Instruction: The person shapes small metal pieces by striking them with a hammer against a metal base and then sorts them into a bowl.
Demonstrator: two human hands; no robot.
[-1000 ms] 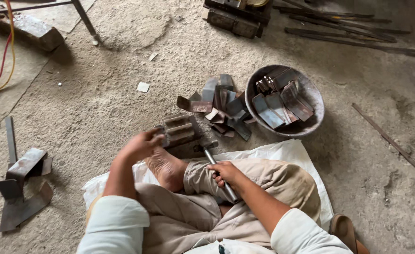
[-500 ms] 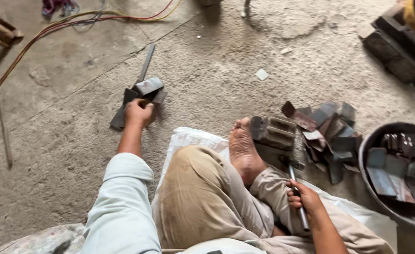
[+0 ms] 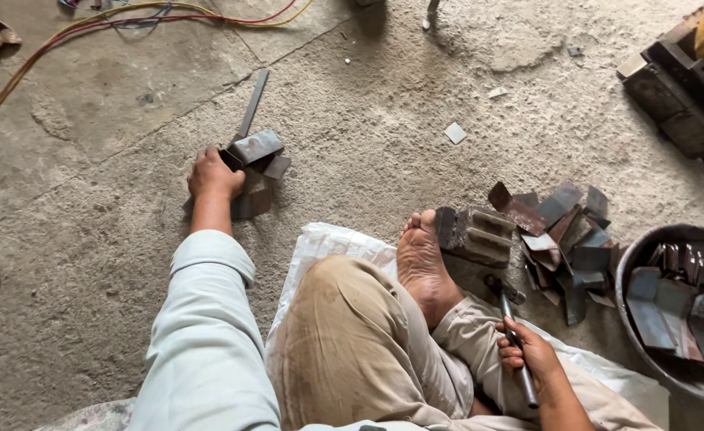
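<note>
Rusty steel, a bent angle piece (image 3: 254, 148) with a long flat strip rising from it toward the upper middle of the frame, lies on the concrete floor (image 3: 96, 263) left of centre. The left hand (image 3: 214, 173) rests on its near end, fingers curled down over the metal in a grasp. Lower right, the right hand (image 3: 531, 357) is clenched around the handle of a hammer (image 3: 513, 335), whose head points up toward a ribbed metal block (image 3: 476, 234). That block sits just beside the toes of a bare foot (image 3: 423, 263), which rests on a white sack (image 3: 328, 243). Right of the block is a heap of folded metal pieces (image 3: 563, 239), and at the right edge a round basin (image 3: 625, 271) holds more of them. Coloured cables (image 3: 112, 20) run across the upper left.
</note>
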